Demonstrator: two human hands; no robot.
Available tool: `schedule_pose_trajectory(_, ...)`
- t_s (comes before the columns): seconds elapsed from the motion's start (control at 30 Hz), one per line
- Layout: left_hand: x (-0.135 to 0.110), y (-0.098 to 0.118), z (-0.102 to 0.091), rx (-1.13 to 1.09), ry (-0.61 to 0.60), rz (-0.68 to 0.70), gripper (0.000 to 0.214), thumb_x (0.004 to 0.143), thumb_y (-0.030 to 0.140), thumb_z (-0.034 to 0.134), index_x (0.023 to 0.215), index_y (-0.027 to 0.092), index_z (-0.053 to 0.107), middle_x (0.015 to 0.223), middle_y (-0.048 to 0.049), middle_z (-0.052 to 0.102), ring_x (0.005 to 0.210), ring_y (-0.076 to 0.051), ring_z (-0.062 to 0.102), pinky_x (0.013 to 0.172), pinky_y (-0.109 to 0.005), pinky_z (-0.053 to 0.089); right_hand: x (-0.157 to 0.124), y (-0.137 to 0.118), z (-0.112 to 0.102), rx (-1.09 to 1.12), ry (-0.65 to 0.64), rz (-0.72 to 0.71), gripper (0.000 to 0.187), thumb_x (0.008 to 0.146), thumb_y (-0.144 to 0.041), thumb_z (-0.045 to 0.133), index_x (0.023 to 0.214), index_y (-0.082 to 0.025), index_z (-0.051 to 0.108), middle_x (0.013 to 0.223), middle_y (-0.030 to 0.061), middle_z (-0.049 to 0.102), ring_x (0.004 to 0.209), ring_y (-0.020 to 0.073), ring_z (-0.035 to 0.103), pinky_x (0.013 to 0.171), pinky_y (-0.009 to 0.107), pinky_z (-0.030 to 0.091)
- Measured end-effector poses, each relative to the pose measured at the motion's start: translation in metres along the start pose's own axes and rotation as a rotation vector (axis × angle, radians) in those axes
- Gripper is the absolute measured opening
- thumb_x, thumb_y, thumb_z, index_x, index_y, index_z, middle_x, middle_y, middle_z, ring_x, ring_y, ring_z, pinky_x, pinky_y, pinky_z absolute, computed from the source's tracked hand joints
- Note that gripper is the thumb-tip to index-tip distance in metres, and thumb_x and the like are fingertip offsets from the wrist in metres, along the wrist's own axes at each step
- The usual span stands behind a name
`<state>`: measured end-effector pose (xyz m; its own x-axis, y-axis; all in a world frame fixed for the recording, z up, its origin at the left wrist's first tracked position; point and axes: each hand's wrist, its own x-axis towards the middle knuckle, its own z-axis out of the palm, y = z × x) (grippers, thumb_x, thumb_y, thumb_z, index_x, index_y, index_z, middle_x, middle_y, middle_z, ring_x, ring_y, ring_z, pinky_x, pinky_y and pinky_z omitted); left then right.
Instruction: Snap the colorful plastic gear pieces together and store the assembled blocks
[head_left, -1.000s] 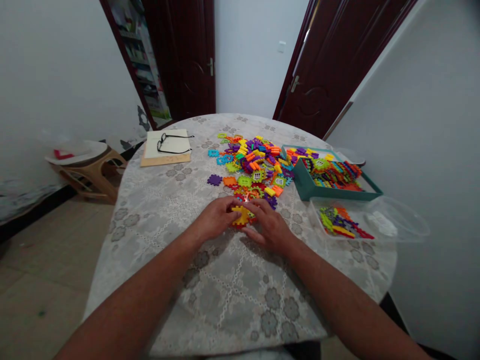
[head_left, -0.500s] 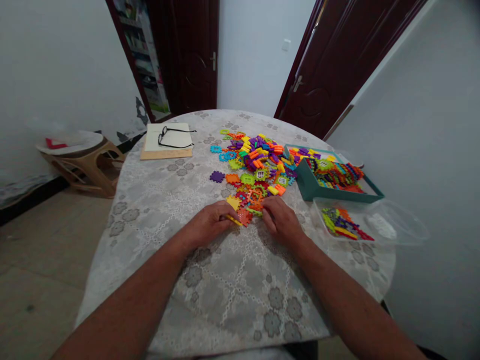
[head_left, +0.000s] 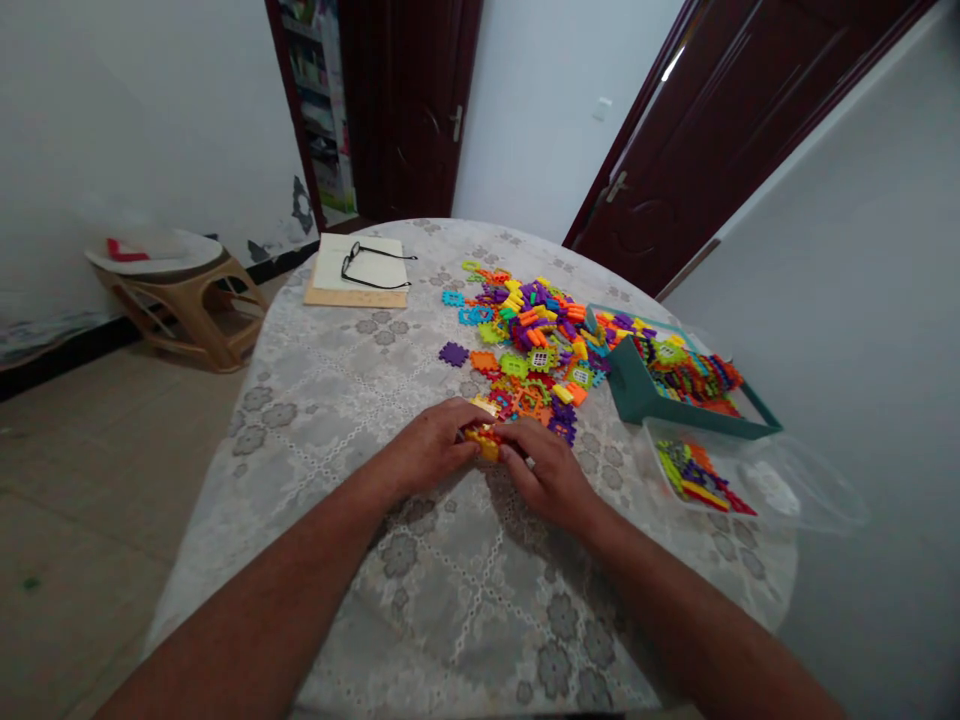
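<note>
Yellow piece (head_left: 489, 450) now in both hands (head_left: 431, 445) (head_left: 551, 468)

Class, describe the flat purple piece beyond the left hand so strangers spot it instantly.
On the tablecloth, find the colourful heap. At its left edge, beyond the left hand, lies a flat purple piece. Purple sets it apart from the orange piece beside it.

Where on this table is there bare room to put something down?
The widest bare cloth lies between the left forearm and the right forearm. Another patch lies between the paper and the left hand. The middle and far right are crowded: toy pieces reach the green box, with the clear tub in front of it.
</note>
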<state>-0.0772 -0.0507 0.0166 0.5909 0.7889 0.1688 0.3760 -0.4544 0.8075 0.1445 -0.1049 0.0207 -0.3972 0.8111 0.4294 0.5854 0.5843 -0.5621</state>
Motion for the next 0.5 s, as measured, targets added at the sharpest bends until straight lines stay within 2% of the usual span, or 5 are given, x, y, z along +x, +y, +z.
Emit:
schedule_pose_trajectory(0.07,-0.001,0.0,-0.006,0.006,-0.028,-0.019,0.022,0.086,0.019,0.062,0.103,0.025,0.075,0.105,-0.0035,0.073,0.1,-0.021,0.066,0.089,-0.031,0.048,0.009,-0.001,0.0,0.053,-0.042,0.065,0.028,0.103,-0.02,0.054,0.128,-0.025,0.066,0.111,0.007,0.074,0.1,0.0213,0.069,0.088,0.036,0.056)
schedule_pose_trajectory(0.13,-0.002,0.0,-0.013,0.021,-0.043,-0.09,0.014,0.085,0.021,0.062,0.093,0.024,0.074,0.093,-0.0021,0.073,0.087,-0.02,0.064,0.079,-0.029,0.046,0.02,0.004,0.001,0.054,-0.027,0.103,0.03,0.102,-0.019,0.051,0.128,-0.024,0.066,0.111,0.007,0.074,0.099,0.0212,0.069,0.087,0.036,0.057)
schedule_pose_trajectory(0.27,-0.004,-0.002,-0.025,0.061,-0.01,-0.184,0.004,0.083,0.024,0.067,0.084,0.023,0.071,0.079,0.0005,0.07,0.075,-0.018,0.059,0.069,-0.028,0.039,0.036,0.018,0.013,-0.24,0.033,0.058,0.032,0.1,-0.02,0.053,0.129,-0.02,0.066,0.127,0.0149,0.069,0.12,0.0291,0.061,0.106,0.049,0.05)
schedule_pose_trajectory(0.37,-0.004,-0.004,-0.026,0.053,-0.006,-0.172,0.005,0.084,0.028,0.068,0.084,0.024,0.072,0.081,0.0006,0.07,0.076,-0.018,0.058,0.069,-0.028,0.038,0.038,0.023,0.024,-0.421,-0.045,0.081,0.04,0.097,-0.026,0.063,0.136,-0.016,0.064,0.136,0.0185,0.065,0.127,0.0343,0.054,0.113,0.057,0.043)
schedule_pose_trajectory(0.5,-0.004,-0.005,-0.023,0.059,-0.014,-0.16,0.009,0.085,0.03,0.068,0.088,0.024,0.074,0.088,-0.0013,0.073,0.08,-0.02,0.061,0.072,-0.029,0.04,0.033,0.024,0.03,-0.438,-0.08,0.099,0.044,0.094,-0.025,0.065,0.138,-0.016,0.063,0.135,0.018,0.064,0.126,0.0345,0.053,0.113,0.057,0.044)
